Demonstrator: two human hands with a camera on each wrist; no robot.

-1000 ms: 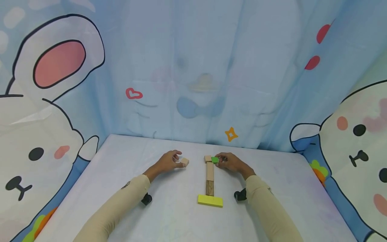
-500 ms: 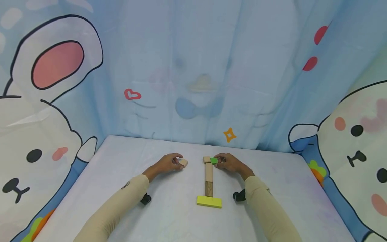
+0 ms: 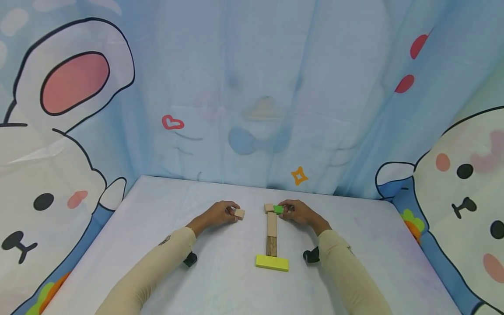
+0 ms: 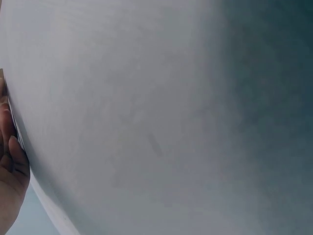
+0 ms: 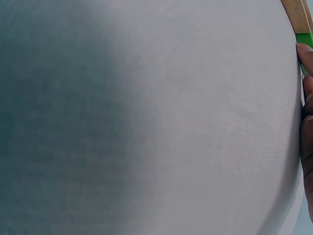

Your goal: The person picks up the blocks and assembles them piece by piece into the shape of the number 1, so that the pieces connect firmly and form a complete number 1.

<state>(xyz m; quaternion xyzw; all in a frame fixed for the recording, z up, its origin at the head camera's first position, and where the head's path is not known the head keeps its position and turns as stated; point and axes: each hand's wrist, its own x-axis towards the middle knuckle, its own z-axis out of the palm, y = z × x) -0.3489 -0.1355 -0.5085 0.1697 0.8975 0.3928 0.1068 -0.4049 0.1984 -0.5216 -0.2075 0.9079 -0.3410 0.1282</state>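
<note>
In the head view my left hand (image 3: 218, 213) pinches a small pale wooden block (image 3: 239, 214) between thumb and fingers, left of a row of blocks. My right hand (image 3: 302, 212) grips a green block (image 3: 278, 209) at its right side. That green block sits beside another pale block (image 3: 269, 208), at the far end of the row. Below them a long pale block (image 3: 272, 224), a darker brown block (image 3: 271, 246) and a yellow block (image 3: 272, 263) lie in line, the yellow one crosswise. The wrist views catch only the fingers at their edges.
The blocks lie on a white-covered table (image 3: 220, 271). A blue curtain (image 3: 189, 87) printed with cartoon animals hangs behind it and along both sides. Dark devices, a left one (image 3: 190, 259) and a right one (image 3: 312, 255), sit at the wrists.
My left hand has turned the small pale block, so it now sits straighter in the fingers. The right hand stays at the green block.
</note>
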